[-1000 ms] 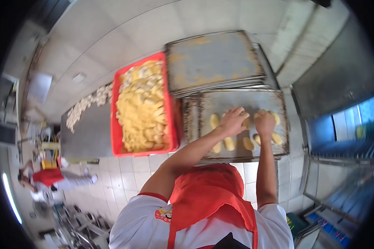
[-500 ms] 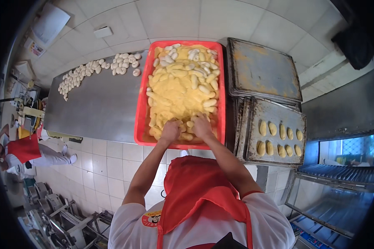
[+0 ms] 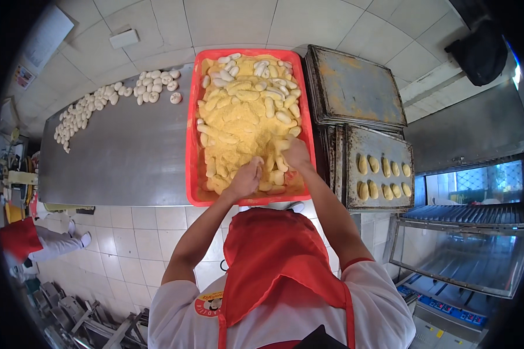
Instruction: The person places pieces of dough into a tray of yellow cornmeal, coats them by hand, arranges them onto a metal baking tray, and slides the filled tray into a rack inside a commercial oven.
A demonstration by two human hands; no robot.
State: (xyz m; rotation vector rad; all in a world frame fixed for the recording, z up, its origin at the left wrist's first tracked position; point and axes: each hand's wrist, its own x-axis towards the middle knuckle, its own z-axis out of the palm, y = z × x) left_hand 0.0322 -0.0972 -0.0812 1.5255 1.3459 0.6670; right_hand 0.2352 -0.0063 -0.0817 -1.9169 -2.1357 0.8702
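Observation:
A red tub (image 3: 191, 136) holds yellow crumbs (image 3: 239, 119) and many oval dough rolls (image 3: 269, 106), some coated yellow and others still pale. Both my hands work in the near part of the tub. My left hand (image 3: 247, 178) is closed low over the crumbs, its fingers curled inward; what they hold, if anything, is hidden. Farther right, near the tub's right wall, my right hand (image 3: 297, 155) closes around a crumb-coated dough roll (image 3: 282, 144). More coated rolls lie just under and between the hands.
Pale dough balls (image 3: 96, 102) lie along the back of the steel table (image 3: 110, 157). To the tub's right are stacked dark baking trays (image 3: 361, 87); a nearer tray (image 3: 384, 199) carries coated rolls in two rows. A glass-doored oven (image 3: 454, 250) stands far right. Another person (image 3: 20, 238) is at far left.
My hands have moved apart: the right one went up and right and now grips a roll, the left lifted slightly from the crumbs. The whole view has shifted a little.

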